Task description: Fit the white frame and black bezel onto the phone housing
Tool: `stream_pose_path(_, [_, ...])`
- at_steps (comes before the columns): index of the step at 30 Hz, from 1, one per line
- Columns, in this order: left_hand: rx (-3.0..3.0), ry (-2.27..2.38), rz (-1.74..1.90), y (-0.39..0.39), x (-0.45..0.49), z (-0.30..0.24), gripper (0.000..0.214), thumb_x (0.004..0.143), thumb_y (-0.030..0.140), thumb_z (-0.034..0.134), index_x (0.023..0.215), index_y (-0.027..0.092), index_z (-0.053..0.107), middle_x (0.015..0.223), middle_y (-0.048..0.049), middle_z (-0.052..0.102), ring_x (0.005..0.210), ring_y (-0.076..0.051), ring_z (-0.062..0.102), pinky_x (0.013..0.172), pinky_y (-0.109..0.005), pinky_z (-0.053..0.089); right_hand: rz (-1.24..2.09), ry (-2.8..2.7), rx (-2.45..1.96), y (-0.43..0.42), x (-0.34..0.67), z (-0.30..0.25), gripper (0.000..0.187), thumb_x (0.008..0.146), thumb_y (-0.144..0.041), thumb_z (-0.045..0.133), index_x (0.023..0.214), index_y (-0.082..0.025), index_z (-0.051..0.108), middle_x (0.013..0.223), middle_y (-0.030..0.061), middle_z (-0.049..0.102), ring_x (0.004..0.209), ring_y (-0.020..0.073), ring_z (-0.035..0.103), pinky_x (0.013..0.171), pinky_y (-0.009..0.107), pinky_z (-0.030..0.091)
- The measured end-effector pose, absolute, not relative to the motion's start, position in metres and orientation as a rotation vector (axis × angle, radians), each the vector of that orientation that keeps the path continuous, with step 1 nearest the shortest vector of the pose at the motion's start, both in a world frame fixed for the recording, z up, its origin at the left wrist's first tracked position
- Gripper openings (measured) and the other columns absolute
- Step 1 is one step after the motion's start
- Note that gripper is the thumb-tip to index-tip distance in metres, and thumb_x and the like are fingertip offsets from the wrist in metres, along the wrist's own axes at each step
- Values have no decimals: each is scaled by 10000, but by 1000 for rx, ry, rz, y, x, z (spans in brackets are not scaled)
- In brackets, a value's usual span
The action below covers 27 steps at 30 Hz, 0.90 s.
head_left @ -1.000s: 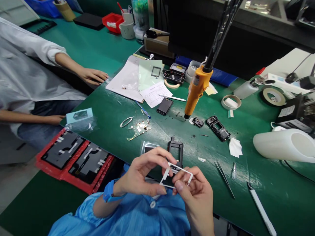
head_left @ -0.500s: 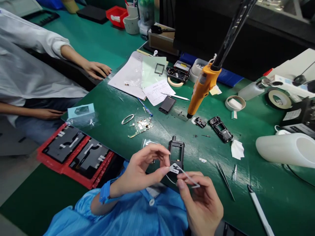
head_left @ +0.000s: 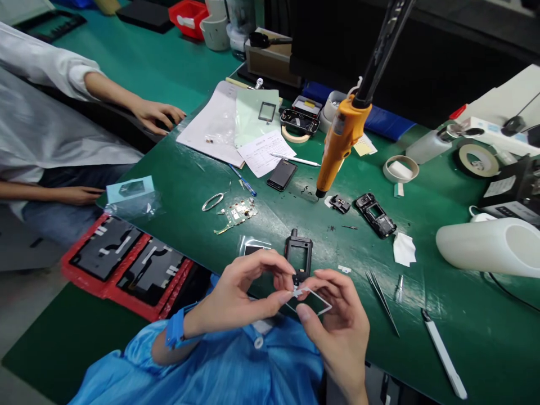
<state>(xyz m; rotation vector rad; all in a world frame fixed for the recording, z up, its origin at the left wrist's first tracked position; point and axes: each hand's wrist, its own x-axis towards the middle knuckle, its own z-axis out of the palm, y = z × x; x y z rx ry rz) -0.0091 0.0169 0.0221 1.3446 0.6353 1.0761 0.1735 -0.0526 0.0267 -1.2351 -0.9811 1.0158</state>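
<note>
The work seems to be somewhere in the middle, as I judge it from how the things lie. The left hand (head_left: 248,288) has its thumb and fingertips closed in a narrow pinch on one corner of a thin white frame (head_left: 319,298). The right hand (head_left: 337,326) is curved around the other end, with its thumb and first finger apart; if it also grips the frame, I cannot tell. The frame is between the two hands, above the table edge, so it is not put on any part yet. Just beyond the fingertips lies a black case (head_left: 298,240) with an open window, and nothing is seen fitted in this window. A circuit board (head_left: 240,214), farther beyond the left hand, lies loose, outside any case. To the right of the right hand, the tweezers (head_left: 382,305) lie unused. Putting these parts together appears to be left undone; whether they belong together, the view does not show.
</note>
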Motion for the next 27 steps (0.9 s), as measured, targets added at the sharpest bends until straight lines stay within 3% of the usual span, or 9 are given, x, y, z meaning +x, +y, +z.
stream_pose_path(4, [1386, 651, 1017, 19, -7, 21, 190, 986, 142, 857, 1155, 180, 779, 921, -52, 814, 809, -144, 761, 785, -235, 654, 1017, -951, -1300, -50, 173, 27, 293, 908, -209, 908, 1160, -252, 765, 871, -9, 820, 786, 145, 798, 786, 220, 651])
stream_pose_path(9, [1473, 664, 947, 24, -6, 20, 141, 1012, 206, 837, 1139, 173, 784, 931, -67, 817, 781, -151, 750, 746, -249, 649, 1010, -938, -1373, -53, 174, 20, 285, 921, -295, 908, 1148, -238, 746, 893, 14, 802, 795, 171, 780, 783, 270, 658])
stream_pose_path(16, [1787, 628, 924, 33, -11, 31, 213, 1031, 69, 679, 1169, 204, 769, 1009, -67, 833, 876, -178, 781, 826, -275, 651, 908, -922, -1368, -52, 174, 21, 255, 938, -265, 877, 1145, -240, 730, 858, 2, 800, 765, 160, 769, 764, 264, 651])
stream_pose_path(19, [1960, 571, 830, 44, -16, 35, 376, 1041, 31, 574, 1332, 213, 728, 1141, -95, 828, 1037, -207, 793, 932, -309, 650, 856, -889, -1380, -53, 177, 22, 253, 930, -266, 892, 1122, -241, 729, 859, 3, 813, 751, 151, 775, 763, 248, 651])
stream_pose_path(23, [2171, 460, 588, 78, -15, 28, 601, 1032, 60, 546, 1608, 229, 582, 1524, -162, 720, 1414, -296, 685, 1228, -463, 541, 802, -807, -1427, -57, 186, 21, 272, 906, -294, 924, 1087, -248, 727, 888, 5, 818, 770, 147, 791, 771, 231, 653])
stream_pose_path(27, [2293, 315, 299, 115, -4, 10, 776, 954, 47, 570, 1706, 209, 473, 1672, -180, 613, 1591, -351, 537, 1313, -535, 433, 757, -776, -1468, -63, 194, 20, 309, 885, -336, 948, 1080, -241, 729, 895, 26, 818, 812, 172, 801, 767, 248, 657])
